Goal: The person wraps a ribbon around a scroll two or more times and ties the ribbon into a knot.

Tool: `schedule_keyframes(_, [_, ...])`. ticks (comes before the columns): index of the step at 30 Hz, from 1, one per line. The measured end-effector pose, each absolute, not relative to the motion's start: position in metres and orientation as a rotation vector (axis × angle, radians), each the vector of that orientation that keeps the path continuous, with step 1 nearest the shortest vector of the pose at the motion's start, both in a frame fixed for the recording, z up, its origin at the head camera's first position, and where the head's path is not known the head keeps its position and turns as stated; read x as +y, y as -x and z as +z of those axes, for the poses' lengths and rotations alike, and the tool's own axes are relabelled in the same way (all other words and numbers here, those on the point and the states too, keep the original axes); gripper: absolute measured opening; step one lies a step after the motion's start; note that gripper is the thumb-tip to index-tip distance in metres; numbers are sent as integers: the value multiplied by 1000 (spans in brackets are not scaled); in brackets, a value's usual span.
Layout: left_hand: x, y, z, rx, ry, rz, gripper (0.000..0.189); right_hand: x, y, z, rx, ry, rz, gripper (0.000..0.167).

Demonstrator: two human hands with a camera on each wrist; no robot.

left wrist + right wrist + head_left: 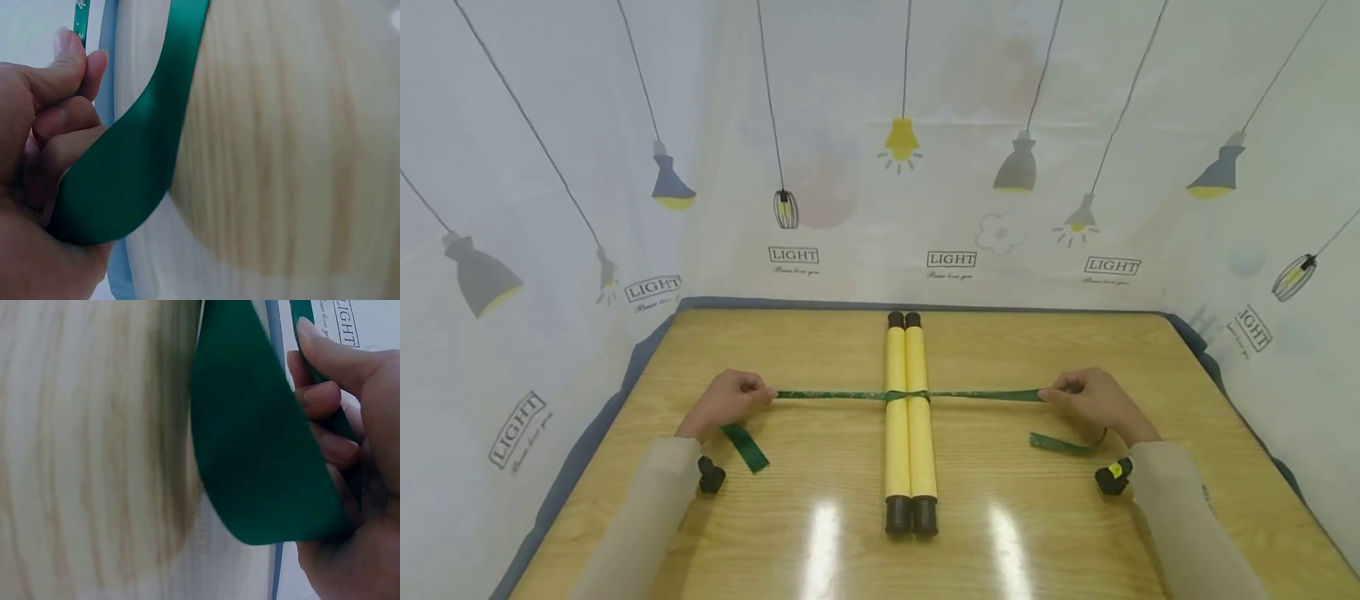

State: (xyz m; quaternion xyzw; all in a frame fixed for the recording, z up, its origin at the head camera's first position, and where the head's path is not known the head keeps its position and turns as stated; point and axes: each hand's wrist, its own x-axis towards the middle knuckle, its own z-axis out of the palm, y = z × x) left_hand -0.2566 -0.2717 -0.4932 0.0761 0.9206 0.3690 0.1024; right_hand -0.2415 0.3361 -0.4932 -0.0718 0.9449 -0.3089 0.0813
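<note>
Two yellow tubes with dark end caps [897, 450] lie side by side on the table, pointing away from me. A green ribbon [831, 395] with a pale pattern wraps round their middle and crosses on top. My left hand [730, 402] pinches one end between thumb and fingers, left of the tubes. On the right, my right hand [1090, 402] pinches the other end. Both lengths stretch nearly straight. In the left wrist view a loose tail of the ribbon [134, 169] hangs from the palm; the right wrist view has a similar ribbon tail [256, 437].
The wooden table [820, 350] has a blue-grey border along its edges. A white sheet [850, 275] printed with hanging lamps stands behind and at both sides. Small black devices [711, 475] are at both wrists.
</note>
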Motion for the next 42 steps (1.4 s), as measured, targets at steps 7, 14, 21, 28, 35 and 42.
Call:
schedule_keyframes(7, [-273, 255, -496, 2718, -240, 1068, 32, 339, 236, -497, 2807, 210, -889, 37])
schedule_keyframes(14, [-300, 251, -497, 2737, -237, 1064, 34, 362, 229, -501, 2853, 149, -866, 43])
schedule_keyframes(21, [-330, 242, -492, 2801, -224, 981, 32, 392, 221, -501, 2940, 133, -806, 42])
schedule_keyframes(28, [-350, 235, -484, 2867, -255, 927, 15, 419, 213, -494, 2979, 80, -771, 47])
schedule_keyframes(35, [-360, 228, -475, 3062, -207, 864, 7, 440, 208, -486, 3027, 5, -769, 49])
schedule_keyframes(42, [-368, 227, -480, 3148, -214, 645, 20, 448, 206, -483, 3068, -79, -758, 50])
